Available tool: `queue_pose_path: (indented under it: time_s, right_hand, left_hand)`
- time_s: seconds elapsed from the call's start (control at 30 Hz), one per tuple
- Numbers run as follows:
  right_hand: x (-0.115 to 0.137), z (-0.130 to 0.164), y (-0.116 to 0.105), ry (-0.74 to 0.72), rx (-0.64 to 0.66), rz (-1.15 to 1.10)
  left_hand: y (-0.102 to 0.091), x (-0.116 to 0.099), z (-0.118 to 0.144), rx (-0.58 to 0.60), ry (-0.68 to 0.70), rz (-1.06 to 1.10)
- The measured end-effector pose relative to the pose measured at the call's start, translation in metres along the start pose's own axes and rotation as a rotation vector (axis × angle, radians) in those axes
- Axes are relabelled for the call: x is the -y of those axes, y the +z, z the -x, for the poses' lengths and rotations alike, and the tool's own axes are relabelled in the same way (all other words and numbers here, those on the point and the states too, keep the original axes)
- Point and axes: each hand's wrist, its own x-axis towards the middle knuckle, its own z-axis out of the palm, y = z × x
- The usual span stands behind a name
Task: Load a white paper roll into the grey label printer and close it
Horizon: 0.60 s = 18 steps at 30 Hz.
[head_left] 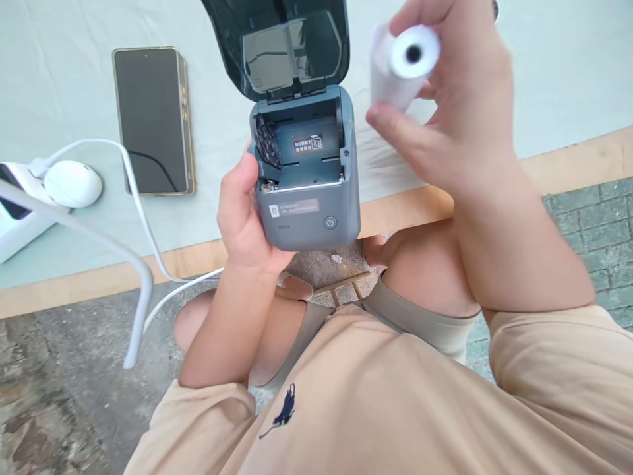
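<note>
My left hand (244, 218) grips the left side of a small grey-blue label printer (309, 211), held over the table's front edge. Its dark lid (281, 46) is swung up and back, showing an empty paper bay (306, 148) with a small label inside. My right hand (459, 112) is raised to the right of the printer and holds a white paper roll (403, 66), with the hollow core end facing me. Roll and printer are apart.
A dark smartphone (153, 119) lies flat on the pale green table cover (59, 66). A white power strip (20, 204) with a white plug (72, 183) and white cables (133, 264) sits at left. The wooden table edge (568, 161) runs across; stone floor lies below.
</note>
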Motion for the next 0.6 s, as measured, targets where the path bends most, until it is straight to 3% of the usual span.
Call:
queue_pose_path:
  time_s: [0.13, 0.23, 0.33, 0.47, 0.6]
  right_hand:
    - [-0.001, 0.002, -0.003, 0.008, 0.153, 0.15]
    - [-0.004, 0.002, -0.011, -0.082, -0.025, 0.195]
    - [-0.013, 0.001, -0.019, -0.013, -0.255, 0.337]
    - [-0.029, -0.004, -0.018, 0.107, -0.248, 0.408]
    - [-0.035, -0.008, -0.013, 0.099, -0.267, 0.411]
  left_hand:
    - [-0.004, 0.001, -0.001, 0.058, -0.006, 0.021]
    - [-0.007, 0.002, -0.002, 0.108, 0.0, 0.059]
    - [-0.007, 0.0, -0.002, 0.113, -0.036, 0.026]
    - [-0.004, -0.003, -0.002, 0.075, -0.044, -0.067]
    - [-0.005, -0.002, -0.003, 0.05, -0.074, -0.119]
